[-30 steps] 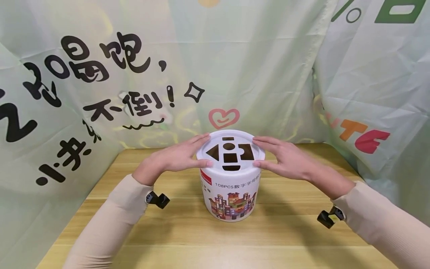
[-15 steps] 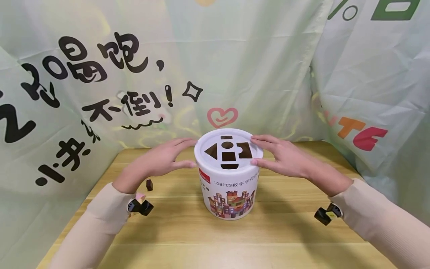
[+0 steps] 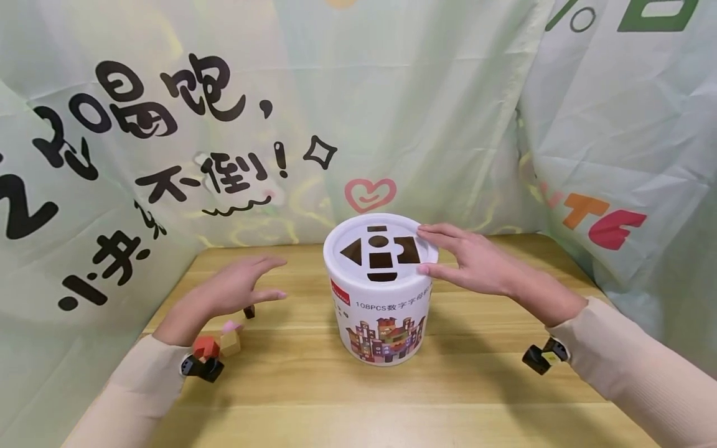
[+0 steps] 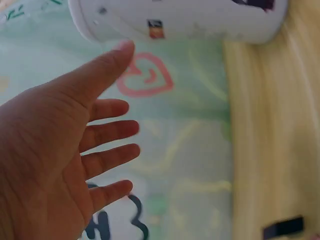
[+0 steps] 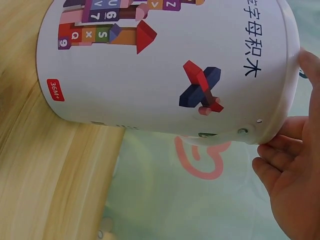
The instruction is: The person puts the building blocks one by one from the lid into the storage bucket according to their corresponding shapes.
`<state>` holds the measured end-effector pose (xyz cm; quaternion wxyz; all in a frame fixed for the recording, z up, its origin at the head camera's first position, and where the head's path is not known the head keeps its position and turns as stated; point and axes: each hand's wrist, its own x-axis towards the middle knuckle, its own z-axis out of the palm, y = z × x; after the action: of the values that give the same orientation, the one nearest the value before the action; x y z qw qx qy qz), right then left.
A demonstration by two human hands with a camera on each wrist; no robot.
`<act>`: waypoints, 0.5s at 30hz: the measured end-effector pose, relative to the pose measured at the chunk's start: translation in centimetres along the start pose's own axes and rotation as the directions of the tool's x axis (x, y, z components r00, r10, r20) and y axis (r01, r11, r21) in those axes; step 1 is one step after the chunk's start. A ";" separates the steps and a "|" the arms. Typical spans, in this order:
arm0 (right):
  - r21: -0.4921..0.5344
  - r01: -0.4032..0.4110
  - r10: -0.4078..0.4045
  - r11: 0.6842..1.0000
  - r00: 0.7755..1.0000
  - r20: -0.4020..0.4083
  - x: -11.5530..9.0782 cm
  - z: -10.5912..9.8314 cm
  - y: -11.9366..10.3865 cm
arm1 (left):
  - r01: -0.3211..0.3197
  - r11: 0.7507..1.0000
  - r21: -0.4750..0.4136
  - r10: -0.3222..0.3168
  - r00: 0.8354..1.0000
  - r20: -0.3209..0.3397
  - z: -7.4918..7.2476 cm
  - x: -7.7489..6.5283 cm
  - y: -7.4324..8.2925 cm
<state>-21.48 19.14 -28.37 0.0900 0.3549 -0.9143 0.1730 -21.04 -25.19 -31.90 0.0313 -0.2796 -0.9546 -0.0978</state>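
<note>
A white toy-block bucket stands upright on the wooden table. Its lid has several shaped cutouts, among them a triangle, a circle and a square. On the lid's right rim my right hand rests with fingers stretched, thumb at the front and fingertips behind; the right wrist view shows these fingertips against the rim. My left hand is held in the air left of the bucket, apart from it, fingers spread and nothing in them. Below it lie a red block, a pale wooden block, a pink piece and a dark block.
Printed cloth hangs behind the table and along both sides. Bare wooden tabletop extends in front of the bucket. The left sleeve and its wrist camera partly cover the blocks.
My left hand has let go of the lid's left rim and moved left and down, bringing the blocks under that arm into view. The right hand stays at the rim.
</note>
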 end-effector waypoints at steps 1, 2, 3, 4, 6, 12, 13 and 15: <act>0.002 0.001 -0.001 1.000 1.000 0.001 0.0 0.0 0.0 | 0.009 1.000 -0.002 -0.009 1.000 -0.001 0.3 -0.2 -0.4; 0.004 0.000 0.000 1.000 1.000 0.001 0.0 0.0 0.0 | 0.012 1.000 -0.001 -0.012 1.000 -0.003 0.6 -0.4 -0.9; 0.004 0.000 0.000 1.000 1.000 0.002 0.0 0.1 0.0 | 0.026 1.000 -0.001 -0.026 1.000 -0.002 0.9 -0.6 -1.2; 0.006 -0.002 0.002 1.000 1.000 0.003 0.0 0.1 0.0 | 0.037 0.999 -0.004 -0.037 0.999 0.000 1.3 -0.8 -1.7; 0.007 -0.002 0.002 1.000 1.000 0.002 0.0 0.1 0.0 | 0.049 0.999 -0.010 -0.049 0.999 0.001 1.8 -1.2 -2.5; 0.012 -0.003 0.003 1.000 1.000 -0.004 0.0 0.1 -0.1 | 0.080 0.997 -0.012 -0.080 0.997 0.018 3.4 -2.1 -5.2; 0.014 -0.004 0.004 1.000 1.000 -0.003 0.0 0.1 -0.1 | 0.091 0.996 -0.015 -0.091 0.996 0.024 3.6 -2.2 -5.6; 0.016 -0.005 0.005 1.000 1.000 -0.002 0.0 0.2 -0.1 | 0.113 0.993 -0.030 -0.112 0.993 0.038 4.0 -2.4 -6.4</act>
<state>-21.38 19.01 -28.48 0.0878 0.3532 -0.9136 0.1810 -22.48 -30.94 -37.23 0.0040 -0.2277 -0.9675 -0.1095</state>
